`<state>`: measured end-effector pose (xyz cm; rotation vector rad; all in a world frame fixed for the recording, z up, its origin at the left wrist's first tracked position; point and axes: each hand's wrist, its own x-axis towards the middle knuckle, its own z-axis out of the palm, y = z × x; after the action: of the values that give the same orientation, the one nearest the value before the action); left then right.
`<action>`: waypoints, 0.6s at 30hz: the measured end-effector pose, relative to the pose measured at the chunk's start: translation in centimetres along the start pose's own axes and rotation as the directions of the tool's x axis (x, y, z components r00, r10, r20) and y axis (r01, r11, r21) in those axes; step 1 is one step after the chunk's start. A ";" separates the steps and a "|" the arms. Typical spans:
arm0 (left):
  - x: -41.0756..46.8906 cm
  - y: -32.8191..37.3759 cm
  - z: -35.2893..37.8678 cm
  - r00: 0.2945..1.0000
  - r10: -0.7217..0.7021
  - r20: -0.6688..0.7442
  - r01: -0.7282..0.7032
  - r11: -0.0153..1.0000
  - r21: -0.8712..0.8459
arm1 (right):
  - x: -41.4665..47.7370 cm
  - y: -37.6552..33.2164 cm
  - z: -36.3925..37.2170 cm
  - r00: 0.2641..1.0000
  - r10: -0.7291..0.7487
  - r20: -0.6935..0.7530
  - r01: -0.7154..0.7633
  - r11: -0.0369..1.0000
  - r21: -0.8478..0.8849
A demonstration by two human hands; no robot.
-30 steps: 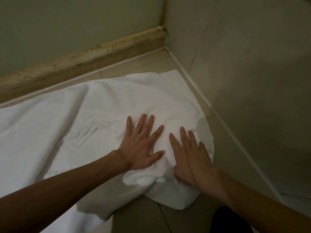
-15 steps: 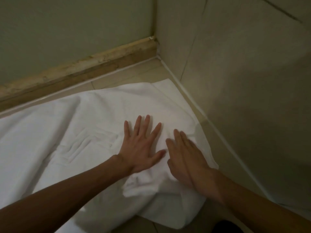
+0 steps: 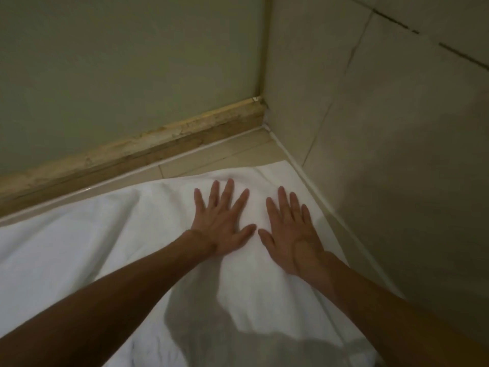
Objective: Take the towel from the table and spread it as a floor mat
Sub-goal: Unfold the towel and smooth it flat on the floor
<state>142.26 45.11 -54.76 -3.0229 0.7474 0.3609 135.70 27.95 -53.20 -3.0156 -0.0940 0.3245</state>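
Observation:
A white towel (image 3: 92,247) lies spread on the tiled floor in a room corner, its far right corner close to the right wall. My left hand (image 3: 222,223) rests flat on the towel, palm down, fingers apart. Beside it, my right hand (image 3: 291,231) also lies flat with fingers apart, nearer the right wall. Neither hand holds anything. Soft wrinkles run across the towel's left part, and my arms' shadow falls over its near part.
A worn wooden skirting board (image 3: 137,152) runs along the far wall. The tiled right wall (image 3: 383,154) meets the floor just beside the towel's edge. A strip of bare floor tile (image 3: 225,152) shows between towel and skirting.
Both hands have slid forward over the towel toward the far corner and spread apart. The bunched fold under them has flattened. The view has moved closer to the corner.

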 end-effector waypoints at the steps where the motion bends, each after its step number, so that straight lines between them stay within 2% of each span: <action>1: 0.0 0.0 0.3 1.000 -0.003 -0.009 0.003 1.000 -0.001 | 0.0 -0.1 0.2 1.000 -0.010 -0.005 0.010 1.000 0.002; 8: 0.5 -0.6 0.8 0.988 0.024 -0.153 -0.033 0.998 -0.051 | 0.8 0.4 0.3 0.999 -0.017 -0.044 0.015 0.998 -0.061; 11: 1.5 -0.8 0.6 0.992 0.011 -0.126 -0.017 0.999 -0.048 | 2.3 0.5 0.5 0.999 -0.012 -0.043 0.011 1.000 -0.017; 18: 3.3 -1.1 0.6 0.995 -0.025 -0.100 0.021 0.999 -0.045 | 5.1 1.6 0.6 0.996 -0.008 -0.086 0.003 0.998 -0.058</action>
<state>145.49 44.60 -56.11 -3.1085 0.7182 0.2296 140.68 26.79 -55.03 -3.0812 -0.1057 0.1942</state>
